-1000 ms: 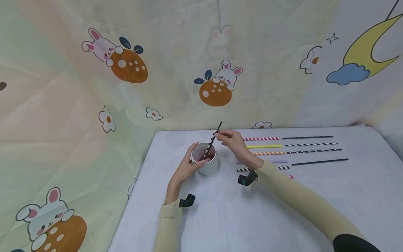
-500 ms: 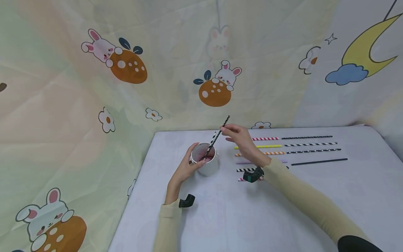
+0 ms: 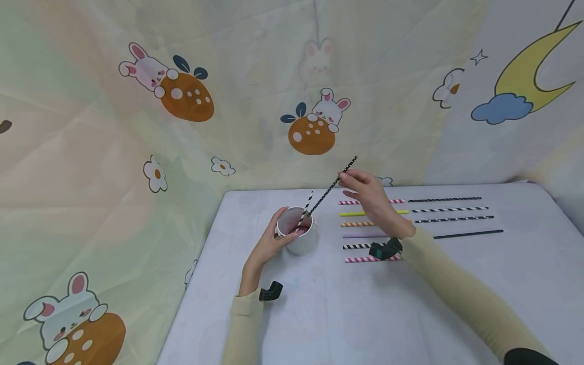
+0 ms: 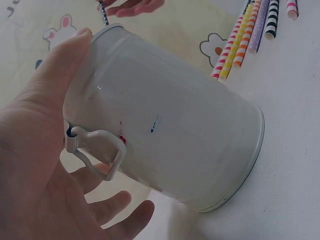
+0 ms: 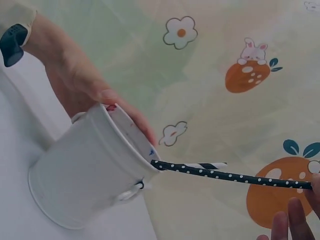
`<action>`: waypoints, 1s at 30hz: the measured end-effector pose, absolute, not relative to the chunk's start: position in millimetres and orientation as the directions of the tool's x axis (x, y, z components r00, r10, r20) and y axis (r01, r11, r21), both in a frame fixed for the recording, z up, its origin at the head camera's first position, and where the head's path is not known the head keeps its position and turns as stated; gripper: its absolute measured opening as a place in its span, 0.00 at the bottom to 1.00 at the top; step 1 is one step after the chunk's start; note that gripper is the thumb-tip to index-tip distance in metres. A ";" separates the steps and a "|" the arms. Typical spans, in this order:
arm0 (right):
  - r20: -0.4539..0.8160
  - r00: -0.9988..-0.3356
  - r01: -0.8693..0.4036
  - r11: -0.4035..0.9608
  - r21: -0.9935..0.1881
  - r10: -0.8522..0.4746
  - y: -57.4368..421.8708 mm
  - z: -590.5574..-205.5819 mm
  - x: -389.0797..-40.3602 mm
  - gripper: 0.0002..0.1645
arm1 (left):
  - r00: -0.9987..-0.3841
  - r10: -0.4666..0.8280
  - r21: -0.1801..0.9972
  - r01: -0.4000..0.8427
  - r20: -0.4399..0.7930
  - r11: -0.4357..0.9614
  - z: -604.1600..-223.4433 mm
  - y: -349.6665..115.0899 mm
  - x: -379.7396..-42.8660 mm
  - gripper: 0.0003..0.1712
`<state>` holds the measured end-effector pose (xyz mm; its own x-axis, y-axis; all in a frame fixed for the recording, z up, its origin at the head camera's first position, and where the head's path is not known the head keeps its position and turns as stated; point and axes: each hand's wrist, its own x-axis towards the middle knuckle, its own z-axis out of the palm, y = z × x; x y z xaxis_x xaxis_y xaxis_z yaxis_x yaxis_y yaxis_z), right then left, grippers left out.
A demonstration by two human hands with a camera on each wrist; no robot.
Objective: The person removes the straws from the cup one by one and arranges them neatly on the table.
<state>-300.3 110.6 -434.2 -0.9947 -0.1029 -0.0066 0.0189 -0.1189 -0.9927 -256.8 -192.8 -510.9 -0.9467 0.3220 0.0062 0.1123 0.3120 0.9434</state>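
A small white pail stands upright on the table, gripped at its rim and side by my left hand. In the left wrist view the thumb lies at the rim, near the pail's looped handle lug. A black-and-white striped straw leans inside the pail. Between thumb and fingertips, my right hand pinches a black straw with white dots near its upper end. The dotted straw slants down to the pail, and its lower tip is right at the rim in the right wrist view.
Right of the pail, straws lie in two columns. The nearer column includes a yellow straw, an orange striped straw and a pink striped straw. Several dark straws, including a plain black straw, lie farther right. A printed cloth hangs behind.
My right hand has moved right and upward, drawing the dotted straw up until its lower tip is at the rim. The striped straw stays in the pail, now plainly visible. My left hand keeps still.
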 end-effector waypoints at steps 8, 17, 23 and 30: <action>0.018 -0.995 0.001 -0.198 -0.980 -0.094 135.9 -426.4 -291.1 0.28 | -0.942 0.334 0.936 0.078 -0.044 0.343 -485.3 -189.5 -246.2 0.50; 0.084 -0.993 -0.070 -0.162 -0.984 -0.078 166.5 -423.1 -270.1 0.22 | -0.949 0.313 0.933 0.079 -0.037 0.350 -516.2 -194.5 -260.7 0.50; 0.126 -0.991 -0.127 0.027 -0.992 -0.033 192.8 -423.4 -251.7 0.27 | -0.950 0.311 0.940 0.109 0.003 0.324 -522.0 -195.7 -260.6 0.48; 0.140 -0.990 -0.143 0.295 -0.945 -0.032 225.2 -422.7 -229.9 0.24 | -0.949 0.314 0.939 0.128 0.023 0.319 -521.7 -194.7 -260.7 0.47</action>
